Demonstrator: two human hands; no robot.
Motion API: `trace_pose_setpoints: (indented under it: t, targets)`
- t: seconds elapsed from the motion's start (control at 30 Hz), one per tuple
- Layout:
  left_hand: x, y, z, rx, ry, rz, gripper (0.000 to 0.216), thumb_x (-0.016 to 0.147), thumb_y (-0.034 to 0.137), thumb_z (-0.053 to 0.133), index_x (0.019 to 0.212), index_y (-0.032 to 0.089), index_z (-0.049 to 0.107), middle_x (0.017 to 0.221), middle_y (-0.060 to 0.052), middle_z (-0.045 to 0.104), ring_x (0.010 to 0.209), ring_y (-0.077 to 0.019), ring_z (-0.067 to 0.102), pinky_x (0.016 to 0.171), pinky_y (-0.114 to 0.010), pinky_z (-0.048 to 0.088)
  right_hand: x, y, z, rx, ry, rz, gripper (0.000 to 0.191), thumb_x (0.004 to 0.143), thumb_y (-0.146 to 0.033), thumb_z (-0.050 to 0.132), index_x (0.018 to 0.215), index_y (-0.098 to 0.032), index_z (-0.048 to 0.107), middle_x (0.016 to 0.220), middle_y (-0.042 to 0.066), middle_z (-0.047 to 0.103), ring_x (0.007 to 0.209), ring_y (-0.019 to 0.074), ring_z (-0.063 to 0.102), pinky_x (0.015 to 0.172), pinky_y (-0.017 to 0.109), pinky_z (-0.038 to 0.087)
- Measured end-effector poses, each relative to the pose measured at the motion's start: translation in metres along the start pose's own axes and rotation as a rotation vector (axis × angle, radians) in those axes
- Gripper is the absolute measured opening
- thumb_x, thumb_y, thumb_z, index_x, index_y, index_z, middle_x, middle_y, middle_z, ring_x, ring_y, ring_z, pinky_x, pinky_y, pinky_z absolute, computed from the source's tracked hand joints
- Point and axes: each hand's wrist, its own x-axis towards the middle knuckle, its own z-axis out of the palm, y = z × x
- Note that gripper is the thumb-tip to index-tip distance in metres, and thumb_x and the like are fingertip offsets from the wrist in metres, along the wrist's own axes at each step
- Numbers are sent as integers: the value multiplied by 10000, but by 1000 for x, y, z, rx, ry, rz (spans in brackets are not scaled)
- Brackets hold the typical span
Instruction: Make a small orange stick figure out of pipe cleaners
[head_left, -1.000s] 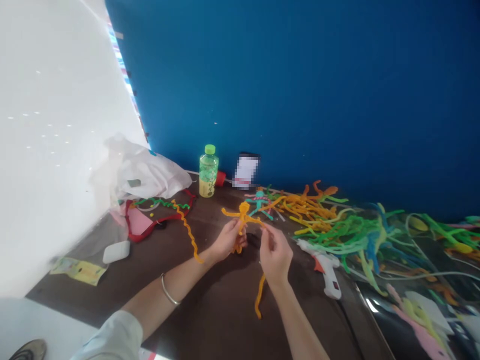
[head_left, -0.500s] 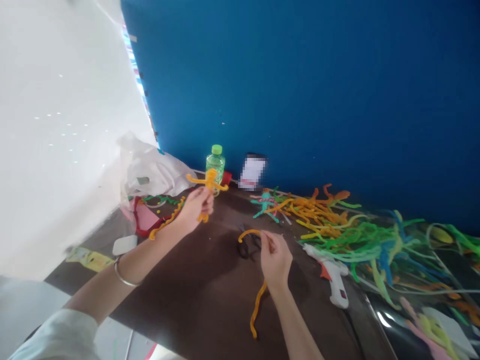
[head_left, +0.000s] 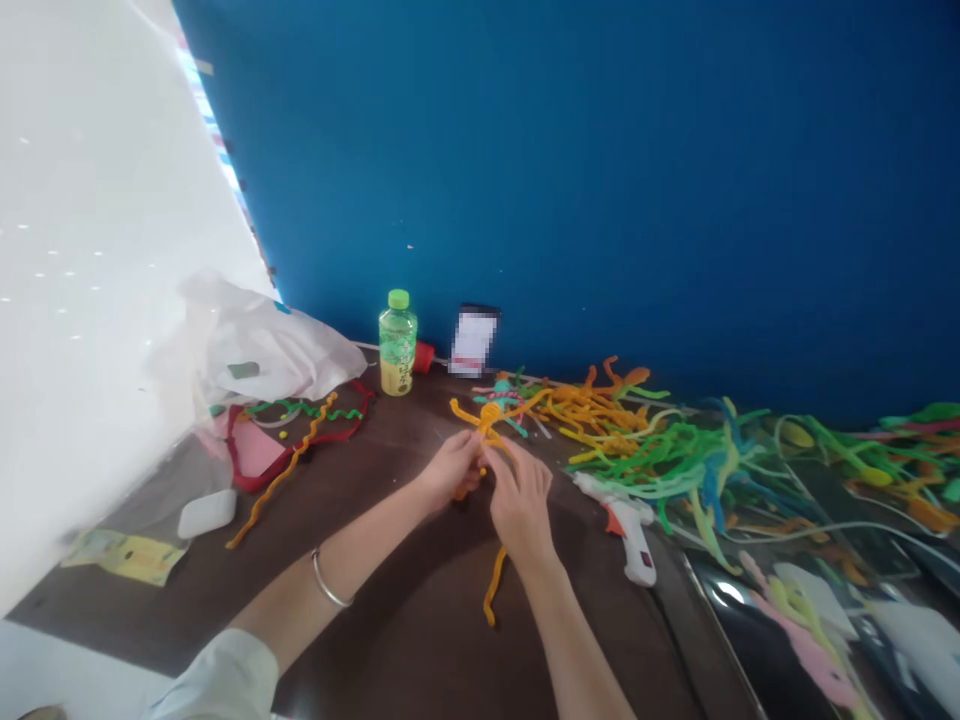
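Note:
My left hand (head_left: 451, 470) holds a small orange pipe-cleaner figure (head_left: 486, 420) with its arms spread, and its lower end shows below my fingers. My right hand (head_left: 519, 503) is pressed close against the figure, with its fingers pinching at the figure's middle. A loose orange pipe cleaner (head_left: 493, 587) hangs down below my right hand. It seems held in those fingers, though the grip is partly hidden. A white and orange hot glue gun (head_left: 624, 527) lies to the right of my right hand.
A dark brown table (head_left: 390, 630) carries heaps of orange and green pipe cleaners (head_left: 645, 445), a teal figure (head_left: 501, 397), a green-capped bottle (head_left: 397, 345), a white plastic bag (head_left: 262, 345) and a wavy orange pipe cleaner (head_left: 285, 480). A blue wall (head_left: 525, 170) stands behind.
My left hand has come down and inward with the figure, meeting my right hand over the table. The view has shifted slightly, so the objects sit further left.

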Motion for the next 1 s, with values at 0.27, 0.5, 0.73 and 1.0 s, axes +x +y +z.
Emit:
trace_pose_setpoints:
  t: [0.27, 0.5, 0.73, 1.0]
  targets:
    - [5, -4, -19, 48, -112, 46, 361, 671, 458, 630, 699, 146, 451, 536, 61, 423, 337, 16, 207, 342, -145, 111, 4, -10, -2, 5, -33, 24, 293, 817, -211, 453, 1094, -150, 528, 1102, 156, 510, 1038, 267, 469, 875, 454, 375]
    - [5, -10, -23, 67, -108, 95, 383, 673, 493, 617, 737, 132, 503, 470, 85, 345, 327, 2, 217, 346, -160, 115, 6, -9, 2, 80, -95, 76, 355, 856, -259, 417, 1191, -143, 434, 1068, 151, 545, 1042, 270, 478, 871, 463, 384]
    - [4, -17, -25, 28, -69, 118, 364, 695, 480, 602, 771, 133, 526, 441, 102, 279, 331, 0, 193, 350, -152, 119, 4, -10, 3, 231, -162, 344, 331, 839, -376, 445, 1071, -148, 505, 918, 119, 596, 783, 202, 589, 640, 315, 476]
    - [5, -19, -23, 9, -33, 225, 379, 677, 447, 628, 848, 118, 547, 634, 21, 492, 440, -22, 394, 427, -163, 315, 15, -8, -12, 773, -299, 758, 264, 739, -424, 570, 666, -170, 580, 519, 13, 612, 426, 144, 560, 440, 258, 457]
